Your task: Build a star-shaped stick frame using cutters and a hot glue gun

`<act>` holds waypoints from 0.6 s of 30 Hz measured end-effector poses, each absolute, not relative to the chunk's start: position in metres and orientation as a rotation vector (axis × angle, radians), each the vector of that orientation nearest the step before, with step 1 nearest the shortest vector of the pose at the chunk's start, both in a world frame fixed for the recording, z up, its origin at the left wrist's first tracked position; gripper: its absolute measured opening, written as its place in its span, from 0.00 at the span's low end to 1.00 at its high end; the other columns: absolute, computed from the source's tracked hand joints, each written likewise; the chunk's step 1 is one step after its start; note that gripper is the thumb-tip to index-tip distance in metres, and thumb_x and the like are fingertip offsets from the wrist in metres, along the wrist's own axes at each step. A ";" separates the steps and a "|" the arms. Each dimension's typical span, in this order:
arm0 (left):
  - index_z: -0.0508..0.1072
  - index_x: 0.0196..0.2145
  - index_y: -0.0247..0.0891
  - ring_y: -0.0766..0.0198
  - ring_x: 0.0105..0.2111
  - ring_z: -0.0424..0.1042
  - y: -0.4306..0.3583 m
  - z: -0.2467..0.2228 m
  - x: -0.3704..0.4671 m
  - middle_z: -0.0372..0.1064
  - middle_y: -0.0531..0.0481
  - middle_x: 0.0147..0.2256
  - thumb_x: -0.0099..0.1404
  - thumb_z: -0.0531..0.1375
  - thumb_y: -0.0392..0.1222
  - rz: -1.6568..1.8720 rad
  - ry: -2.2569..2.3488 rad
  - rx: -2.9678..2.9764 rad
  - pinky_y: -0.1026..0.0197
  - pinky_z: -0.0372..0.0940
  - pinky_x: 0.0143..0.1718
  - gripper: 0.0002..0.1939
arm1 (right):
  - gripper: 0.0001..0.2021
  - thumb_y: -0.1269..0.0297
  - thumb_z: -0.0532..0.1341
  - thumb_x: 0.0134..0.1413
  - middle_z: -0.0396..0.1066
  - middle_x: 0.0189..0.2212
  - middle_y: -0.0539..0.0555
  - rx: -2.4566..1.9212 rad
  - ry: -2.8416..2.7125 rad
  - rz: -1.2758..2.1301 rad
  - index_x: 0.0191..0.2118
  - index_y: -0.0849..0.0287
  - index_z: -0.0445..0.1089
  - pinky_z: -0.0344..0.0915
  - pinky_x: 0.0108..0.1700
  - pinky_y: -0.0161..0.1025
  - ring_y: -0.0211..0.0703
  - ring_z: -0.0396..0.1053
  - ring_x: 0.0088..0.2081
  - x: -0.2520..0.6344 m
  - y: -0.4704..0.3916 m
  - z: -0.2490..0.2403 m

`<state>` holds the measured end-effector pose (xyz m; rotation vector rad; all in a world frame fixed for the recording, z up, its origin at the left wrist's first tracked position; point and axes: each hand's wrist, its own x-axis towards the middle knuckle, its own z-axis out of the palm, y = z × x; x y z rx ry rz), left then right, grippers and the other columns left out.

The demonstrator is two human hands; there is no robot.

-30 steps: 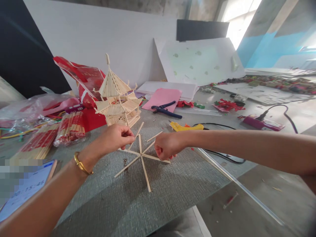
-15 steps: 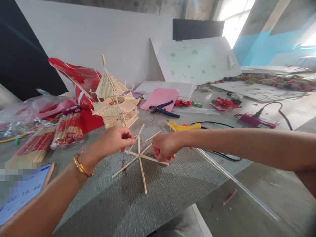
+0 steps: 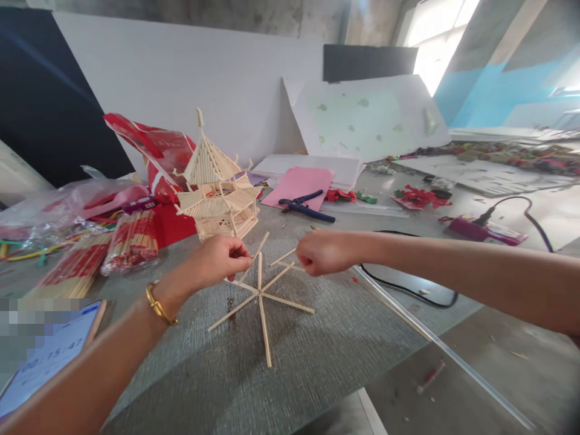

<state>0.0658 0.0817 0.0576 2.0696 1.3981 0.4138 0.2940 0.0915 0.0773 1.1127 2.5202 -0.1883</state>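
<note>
A star of thin wooden sticks (image 3: 265, 329) lies flat on the grey table, its several spokes meeting in the middle. At its far left side, my left hand (image 3: 225, 260) has thumb and index finger pinched on a slanting wooden stick (image 3: 261, 246). My right hand (image 3: 319, 252) is closed just beyond the star's right side. A faint, blurred stick sticks out from its fingers toward the left. Another loose stick (image 3: 283, 257) lies between the hands. Behind them stands a pagoda model (image 3: 217, 199) built of the same sticks.
Packs of sticks (image 3: 131, 241) and a phone with a running timer (image 3: 54, 356) are at left. Blue-handled cutters (image 3: 306, 206) lie on pink paper (image 3: 296, 184). A clear rod (image 3: 444, 344) overhangs the table's right edge. A black cable (image 3: 408, 296) curves below my right forearm.
My right hand has lifted away from the star, moving up and to the right, and uncovered two spokes. My left hand keeps its pinch. The whole view has shifted slightly.
</note>
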 end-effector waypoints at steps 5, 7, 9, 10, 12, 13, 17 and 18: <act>0.71 0.27 0.36 0.66 0.20 0.66 0.089 0.053 0.073 0.66 0.54 0.19 0.53 0.56 0.47 0.406 1.414 2.064 0.64 0.57 0.22 0.11 | 0.12 0.73 0.54 0.46 0.73 0.33 0.65 1.107 2.530 0.177 0.34 0.70 0.74 0.52 0.27 0.37 0.47 0.68 0.32 0.296 0.127 0.076; 0.70 0.27 0.36 0.67 0.20 0.66 0.089 0.053 0.076 0.65 0.54 0.19 0.54 0.56 0.47 0.409 1.419 2.057 0.64 0.58 0.23 0.11 | 0.11 0.74 0.56 0.45 0.73 0.33 0.65 1.080 2.528 0.166 0.33 0.70 0.74 0.52 0.28 0.37 0.47 0.68 0.32 0.292 0.142 0.071; 0.70 0.27 0.36 0.67 0.19 0.65 0.088 0.055 0.077 0.64 0.55 0.18 0.53 0.56 0.47 0.418 1.435 2.044 0.65 0.57 0.22 0.11 | 0.11 0.74 0.57 0.44 0.73 0.33 0.64 1.049 2.528 0.144 0.33 0.70 0.74 0.53 0.29 0.37 0.46 0.68 0.32 0.289 0.153 0.066; 0.70 0.27 0.36 0.68 0.18 0.64 0.088 0.055 0.076 0.64 0.56 0.17 0.53 0.56 0.47 0.419 1.444 2.031 0.65 0.56 0.21 0.11 | 0.10 0.73 0.58 0.44 0.73 0.33 0.63 1.041 2.533 0.131 0.33 0.69 0.74 0.54 0.29 0.36 0.46 0.68 0.32 0.289 0.157 0.066; 0.69 0.26 0.36 0.69 0.16 0.61 0.087 0.057 0.074 0.63 0.56 0.15 0.53 0.56 0.47 0.414 1.464 1.995 0.66 0.53 0.20 0.10 | 0.10 0.72 0.57 0.46 0.73 0.34 0.62 1.049 2.554 0.111 0.34 0.68 0.74 0.55 0.31 0.36 0.45 0.67 0.33 0.295 0.161 0.068; 0.69 0.26 0.36 0.70 0.15 0.59 0.088 0.058 0.072 0.63 0.56 0.14 0.53 0.56 0.47 0.412 1.470 1.970 0.66 0.52 0.19 0.10 | 0.11 0.72 0.57 0.47 0.73 0.34 0.62 1.068 2.569 0.104 0.35 0.68 0.74 0.55 0.32 0.36 0.44 0.67 0.34 0.300 0.162 0.071; 0.69 0.25 0.36 0.71 0.14 0.55 0.089 0.057 0.070 0.60 0.56 0.13 0.51 0.56 0.48 0.439 1.414 1.792 0.66 0.49 0.17 0.12 | 0.12 0.75 0.55 0.48 0.73 0.36 0.59 1.228 2.617 0.059 0.36 0.66 0.74 0.56 0.37 0.36 0.41 0.66 0.36 0.339 0.155 0.087; 0.68 0.25 0.36 0.71 0.14 0.55 0.090 0.057 0.071 0.60 0.57 0.13 0.51 0.57 0.48 0.458 1.394 1.742 0.66 0.48 0.17 0.12 | 0.12 0.76 0.56 0.46 0.73 0.37 0.58 1.319 2.620 0.052 0.36 0.65 0.75 0.56 0.38 0.35 0.40 0.66 0.36 0.351 0.151 0.090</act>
